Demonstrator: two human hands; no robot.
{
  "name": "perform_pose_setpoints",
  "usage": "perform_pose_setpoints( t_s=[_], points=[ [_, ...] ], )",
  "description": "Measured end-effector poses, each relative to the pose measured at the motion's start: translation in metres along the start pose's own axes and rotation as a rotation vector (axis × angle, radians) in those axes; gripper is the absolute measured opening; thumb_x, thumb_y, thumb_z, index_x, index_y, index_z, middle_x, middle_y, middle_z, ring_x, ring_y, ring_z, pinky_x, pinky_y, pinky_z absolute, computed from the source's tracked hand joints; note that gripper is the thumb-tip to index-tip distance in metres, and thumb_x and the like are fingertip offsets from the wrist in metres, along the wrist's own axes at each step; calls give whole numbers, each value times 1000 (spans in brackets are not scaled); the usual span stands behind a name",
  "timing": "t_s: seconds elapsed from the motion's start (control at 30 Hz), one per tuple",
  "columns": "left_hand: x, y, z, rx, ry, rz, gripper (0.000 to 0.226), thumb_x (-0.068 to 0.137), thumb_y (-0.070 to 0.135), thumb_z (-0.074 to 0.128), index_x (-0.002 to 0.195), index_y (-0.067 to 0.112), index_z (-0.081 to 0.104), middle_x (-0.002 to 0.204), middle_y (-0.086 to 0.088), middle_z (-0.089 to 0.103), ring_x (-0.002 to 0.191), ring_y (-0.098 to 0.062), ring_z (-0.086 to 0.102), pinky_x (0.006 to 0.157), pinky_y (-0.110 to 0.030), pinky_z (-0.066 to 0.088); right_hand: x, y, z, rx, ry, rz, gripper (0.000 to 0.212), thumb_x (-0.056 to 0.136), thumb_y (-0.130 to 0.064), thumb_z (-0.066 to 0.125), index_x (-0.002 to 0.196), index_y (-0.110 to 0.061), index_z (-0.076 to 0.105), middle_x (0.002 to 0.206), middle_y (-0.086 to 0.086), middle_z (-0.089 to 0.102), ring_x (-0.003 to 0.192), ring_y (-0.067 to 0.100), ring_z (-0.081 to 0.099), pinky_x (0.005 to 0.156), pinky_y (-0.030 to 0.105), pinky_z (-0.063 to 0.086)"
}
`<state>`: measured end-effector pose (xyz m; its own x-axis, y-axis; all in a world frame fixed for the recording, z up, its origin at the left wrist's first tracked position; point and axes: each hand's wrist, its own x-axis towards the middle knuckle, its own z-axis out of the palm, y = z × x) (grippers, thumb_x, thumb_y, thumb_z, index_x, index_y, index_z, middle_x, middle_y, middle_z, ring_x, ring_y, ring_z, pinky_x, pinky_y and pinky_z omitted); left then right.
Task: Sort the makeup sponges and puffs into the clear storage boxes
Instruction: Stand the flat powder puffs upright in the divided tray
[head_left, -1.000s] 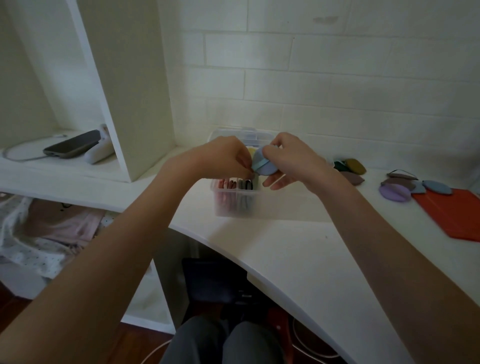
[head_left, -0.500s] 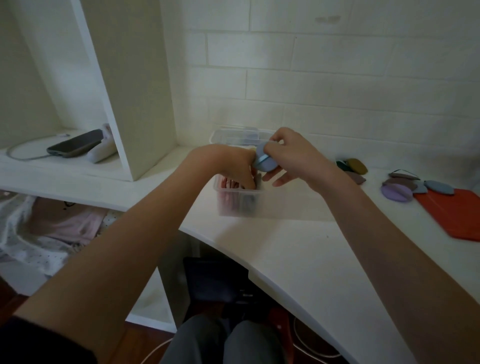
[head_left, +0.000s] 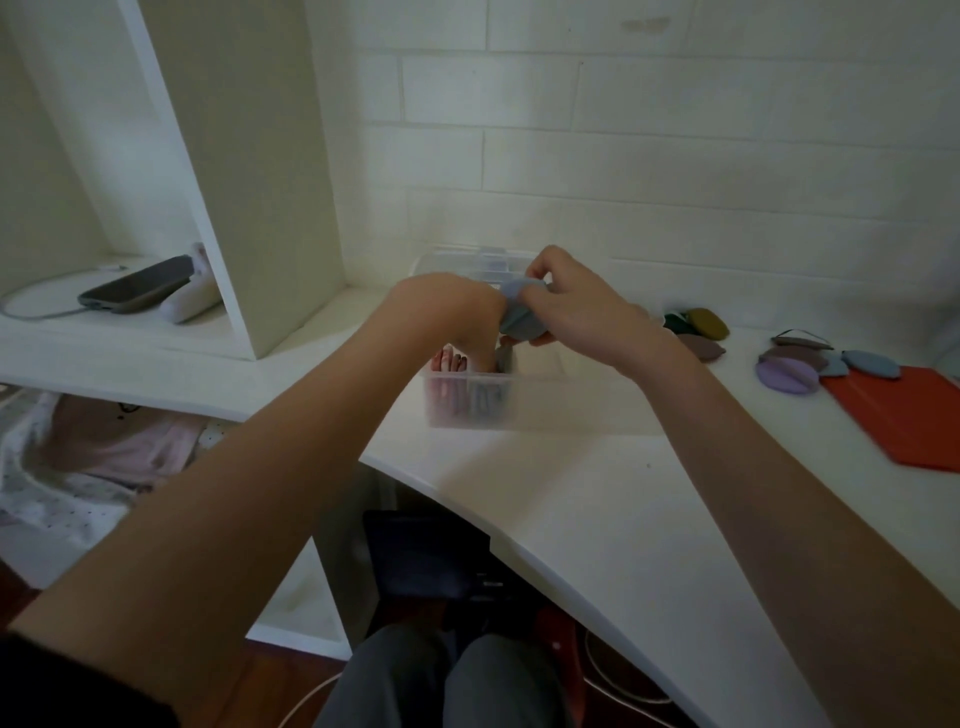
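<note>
My right hand pinches a pale blue puff just above the clear storage box on the white desk. My left hand reaches down into the box's left compartment, its fingers dipping among upright pink and dark puffs; its fingertips are hidden. A second clear box stands behind, against the wall. Loose puffs lie to the right: an olive and dark green pair, a mauve one, and a purple and blue cluster.
A red folder lies at the desk's right side. A phone on a cable rests in the shelf nook on the left. The desk's curved front edge runs below the box, with my knees under it.
My left hand has let go of the blue puff and dropped into the box's left compartment. My right hand keeps the puff, which has shifted slightly over the box.
</note>
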<state>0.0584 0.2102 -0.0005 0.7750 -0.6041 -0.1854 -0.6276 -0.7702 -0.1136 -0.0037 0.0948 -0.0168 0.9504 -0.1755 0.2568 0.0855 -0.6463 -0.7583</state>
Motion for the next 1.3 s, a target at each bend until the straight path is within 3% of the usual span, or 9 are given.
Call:
perform_pose_setpoints(
  t_s=[0.13, 0.37, 0.5, 0.63, 0.77, 0.87, 1.07, 1.2, 1.3],
  points=[
    [-3, 4, -8, 14, -72, -75, 70, 72, 37, 77, 131, 14, 48, 116, -9, 57, 106, -27, 55, 98, -40, 46, 2, 1, 0, -23, 68, -58, 13, 95, -23, 47, 97, -11, 44, 86, 7, 60, 79, 23, 66, 66, 35, 55],
    [-4, 7, -12, 99, -133, -109, 80, 66, 37, 83, 133, 13, 45, 106, -8, 52, 106, -29, 54, 100, -41, 45, 0, -2, 1, 51, 39, -84, 9, 94, -22, 47, 94, -13, 44, 90, 21, 64, 71, 28, 69, 64, 38, 56],
    [-4, 8, -8, 56, -135, -142, 74, 75, 34, 77, 137, 12, 42, 108, -8, 49, 103, -26, 51, 96, -36, 44, -1, -2, 1, 65, 56, -79, 6, 94, -18, 44, 97, -12, 44, 89, 20, 63, 64, 23, 68, 53, 26, 52],
    [-9, 3, -7, -24, -115, -130, 68, 80, 35, 73, 136, 9, 45, 116, -9, 53, 110, -27, 52, 96, -34, 43, 0, -3, 2, 84, 27, -76, 8, 95, -20, 44, 98, -13, 43, 98, 18, 62, 78, 25, 67, 55, 22, 54],
    [-13, -10, -7, -227, -79, -96, 38, 81, 28, 72, 107, 5, 57, 89, -8, 57, 81, -22, 55, 74, -30, 48, 0, -2, 9, 152, -41, -46, 9, 95, -21, 47, 96, -14, 43, 105, 21, 62, 85, 29, 69, 70, 36, 57],
    [-17, -20, -2, -480, -45, -111, 21, 83, 20, 71, 77, 11, 53, 82, -6, 55, 72, -15, 53, 64, -25, 48, 0, -3, 9, 133, 11, -69, 5, 95, -17, 46, 95, -13, 43, 92, 14, 59, 80, 25, 62, 62, 27, 55],
    [-28, -16, 9, -684, 48, -96, 21, 88, 16, 63, 70, 12, 52, 72, -4, 54, 62, -13, 51, 59, -21, 47, -4, -4, 9, 89, 28, -108, 6, 97, -17, 43, 97, -12, 41, 85, 6, 51, 70, 15, 55, 46, 15, 48],
    [-32, -13, 13, -747, 118, -85, 17, 88, 16, 63, 75, 6, 57, 76, -9, 58, 72, -22, 57, 79, -36, 54, -6, -6, 7, 88, 59, -122, 5, 98, -14, 41, 97, -10, 38, 80, 2, 48, 66, 14, 53, 42, 11, 43],
    [-35, -9, 18, -728, 209, -66, 17, 91, 15, 58, 78, 4, 59, 72, -8, 55, 74, -24, 55, 67, -32, 51, -7, -7, 7, 72, 88, -132, 5, 98, -13, 40, 97, -9, 37, 77, 2, 48, 60, 10, 52, 39, 10, 39]
  ],
)
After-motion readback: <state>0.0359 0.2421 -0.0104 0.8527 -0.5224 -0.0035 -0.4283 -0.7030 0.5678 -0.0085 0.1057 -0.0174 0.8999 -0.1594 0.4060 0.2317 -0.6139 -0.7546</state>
